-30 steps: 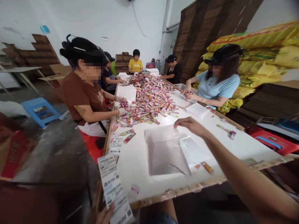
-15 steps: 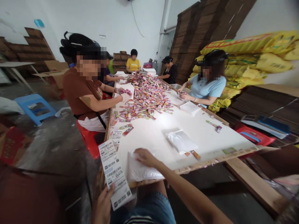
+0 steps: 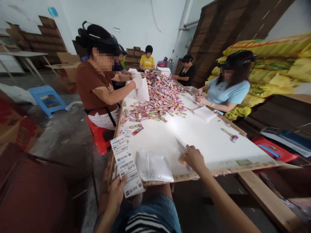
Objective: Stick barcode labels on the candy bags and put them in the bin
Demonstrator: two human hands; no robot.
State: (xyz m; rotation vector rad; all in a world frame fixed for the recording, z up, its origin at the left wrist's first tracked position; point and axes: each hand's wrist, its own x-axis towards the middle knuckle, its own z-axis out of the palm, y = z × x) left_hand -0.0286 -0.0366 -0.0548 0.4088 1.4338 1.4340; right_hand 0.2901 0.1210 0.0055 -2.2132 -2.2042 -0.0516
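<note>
My left hand is closed on a strip of printed shipping labels, held at the table's near left corner. A clear plastic bag packet lies flat on the near edge of the table, right beside the labels. My right hand is closed on another plastic bag packet, tipped up off the tabletop and partly blurred. Small colourful sachets show, smeared, under that hand. More labels rest on the left edge of the table.
A large heap of colourful sachets covers the middle of the white table. Co-workers sit along both sides and at the far end. A pile of bags lies at the right. A red stool stands left.
My right hand has moved right from the near packet and lifted the other packet. My left hand still holds the labels. The co-worker at left now raises a white bag.
</note>
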